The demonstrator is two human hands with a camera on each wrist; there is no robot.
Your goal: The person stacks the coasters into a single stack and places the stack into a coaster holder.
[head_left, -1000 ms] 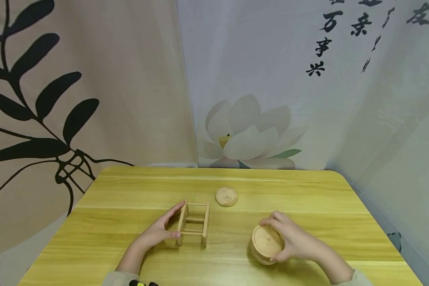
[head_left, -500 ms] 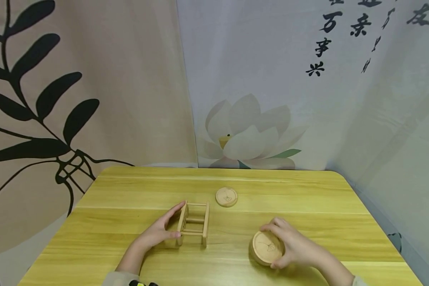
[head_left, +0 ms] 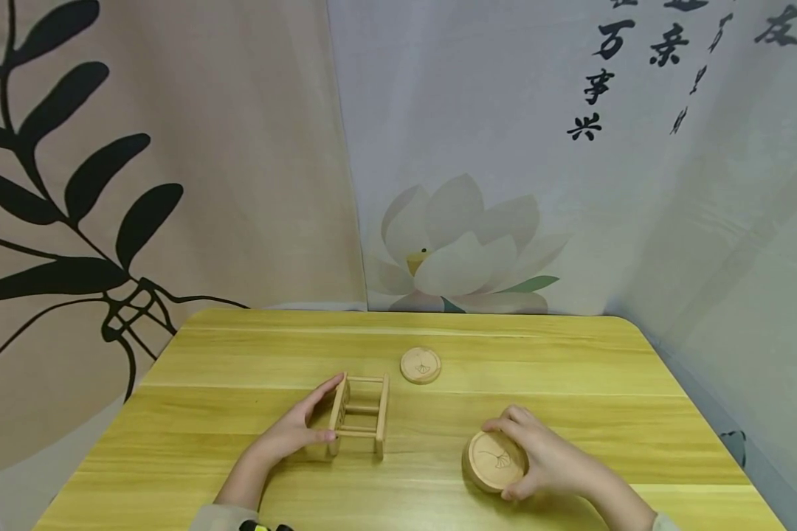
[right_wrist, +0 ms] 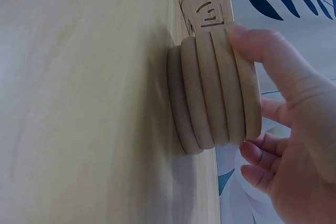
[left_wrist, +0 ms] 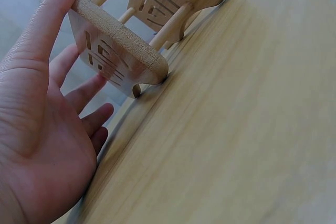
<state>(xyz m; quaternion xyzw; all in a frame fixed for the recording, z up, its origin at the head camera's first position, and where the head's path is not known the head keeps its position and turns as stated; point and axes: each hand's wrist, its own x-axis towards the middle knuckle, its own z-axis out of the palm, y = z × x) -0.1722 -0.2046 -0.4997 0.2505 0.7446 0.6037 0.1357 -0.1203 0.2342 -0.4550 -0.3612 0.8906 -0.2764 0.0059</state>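
My left hand (head_left: 292, 428) holds the left side panel of a small wooden coaster rack (head_left: 381, 413), thumb at the near end and index finger at the far end. In the left wrist view the rack (left_wrist: 115, 45) shows cut-out slots in both panels, joined by round bars. To the right, a stack of several round wooden coasters (head_left: 494, 463) stands on the table, a leaf engraved on the top one. My right hand (head_left: 544, 457) grips its upper edge between thumb and fingers. The right wrist view shows the stack (right_wrist: 215, 93) side on, its layers slightly offset.
A single loose coaster (head_left: 421, 366) lies flat behind and between the hands. All of this is on a yellow wooden table (head_left: 252, 354) with rounded far corners. Printed curtains (head_left: 471, 147) hang close behind the table's far edge.
My right hand has come down slightly and toward me, and the top coaster now sits lower on the stack. The left hand and rack have stayed in place.
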